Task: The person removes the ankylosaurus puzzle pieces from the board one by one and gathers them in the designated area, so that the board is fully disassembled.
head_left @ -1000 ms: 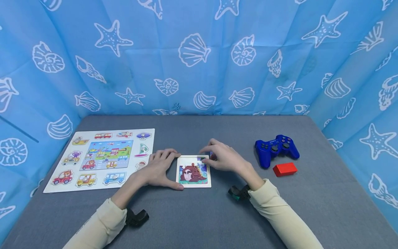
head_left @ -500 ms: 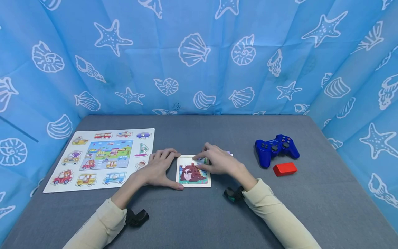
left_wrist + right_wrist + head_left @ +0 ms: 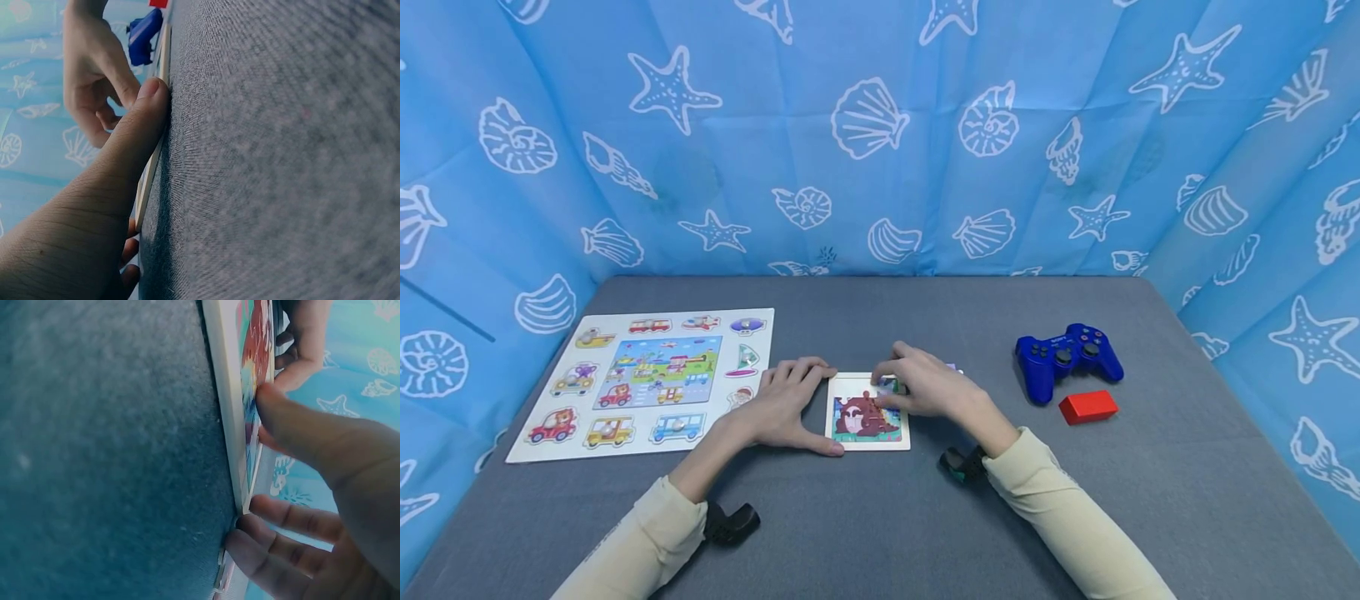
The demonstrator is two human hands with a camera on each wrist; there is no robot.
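Observation:
A small square jigsaw puzzle (image 3: pixel 867 419) in a pale wooden tray lies mid-table, its picture a brown spiky-backed animal. The tray's upper strip shows bare wood. My left hand (image 3: pixel 790 404) holds the tray at its left side, thumb at the near corner and index finger at the far corner. Over the tray's upper right, my right hand (image 3: pixel 928 383) pinches a greenish-blue puzzle piece (image 3: pixel 889 386) between thumb and index finger; the hand hides much of it. Its other fingers (image 3: pixel 275 515) sit beside the tray's edge in the right wrist view. Behind this hand, a purple piece (image 3: pixel 953 367) peeks out.
On the left lies a large white vehicle puzzle board (image 3: pixel 638 386) with knobbed pieces. A blue game controller (image 3: pixel 1067 360) and a red block (image 3: pixel 1088 407) are at the right. A blue shell-patterned curtain (image 3: pixel 880 167) hangs behind the grey table (image 3: pixel 865 525).
My right hand has shifted slightly left, bringing the piece over the tray's upper right, then stayed nearly in place. The purple piece behind it has come into view. My left hand has not moved.

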